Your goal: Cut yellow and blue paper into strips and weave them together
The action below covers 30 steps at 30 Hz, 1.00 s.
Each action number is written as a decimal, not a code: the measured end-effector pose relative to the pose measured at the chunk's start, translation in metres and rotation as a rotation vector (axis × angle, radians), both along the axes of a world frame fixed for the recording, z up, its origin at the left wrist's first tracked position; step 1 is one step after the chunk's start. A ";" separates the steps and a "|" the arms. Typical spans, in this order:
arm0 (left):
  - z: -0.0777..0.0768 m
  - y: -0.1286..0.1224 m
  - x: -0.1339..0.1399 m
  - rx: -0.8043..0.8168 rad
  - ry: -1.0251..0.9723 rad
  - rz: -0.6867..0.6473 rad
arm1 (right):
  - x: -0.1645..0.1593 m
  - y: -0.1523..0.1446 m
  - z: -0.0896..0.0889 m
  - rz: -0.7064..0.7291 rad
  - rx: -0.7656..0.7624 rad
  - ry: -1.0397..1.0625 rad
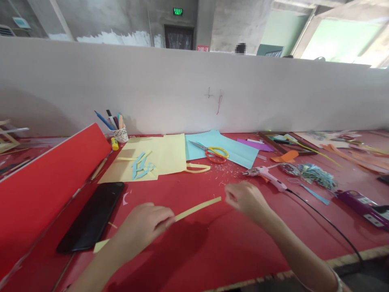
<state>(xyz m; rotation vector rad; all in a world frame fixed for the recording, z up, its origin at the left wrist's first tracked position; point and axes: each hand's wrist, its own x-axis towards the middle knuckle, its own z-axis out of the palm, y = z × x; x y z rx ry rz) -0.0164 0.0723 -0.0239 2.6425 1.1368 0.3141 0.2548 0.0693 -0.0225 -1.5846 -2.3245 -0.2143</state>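
Pale-yellow paper, cut to a slim strip [199, 208], stretches from your left hand [152, 217] above a red bench [194, 251], as your head view shows it. You pinch the near end between the thumb and curled fingers of that hand. The strip's long axis runs rightward and slightly away from you, its free end stopping just short of your right hand [241, 196], with a narrow gap between. That right hand is the nearer one to the free end; its fingers are curled inward, though you cannot tell from this angle whether they meet or pinch anything.

Beyond your hands, smooth cream sheets [173, 152] lie flat beside a creased light-blue sheet [237, 152], where scissors [209, 149] with looped red and yellow plastic handles rest, metal blades pointing left. Fine paper shreds speckle the bench near them. Past your right hand sits a pink glue gun [272, 177], its dark cord curving toward the bench's rough edge, and farther right a crinkled blue-green bundle [316, 175]. At your left, a glossy black phone [92, 215] lies beside a flat, matte red board [60, 190].
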 end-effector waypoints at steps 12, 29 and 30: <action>-0.004 0.016 0.027 -0.272 -0.118 -0.034 | -0.066 0.000 0.015 0.463 -0.448 0.130; -0.028 0.060 0.009 -1.058 -1.879 0.392 | -0.060 0.023 -0.029 0.184 -0.902 1.460; -0.027 0.061 0.009 -1.028 -1.921 0.456 | -0.063 0.021 -0.031 0.185 -0.952 1.457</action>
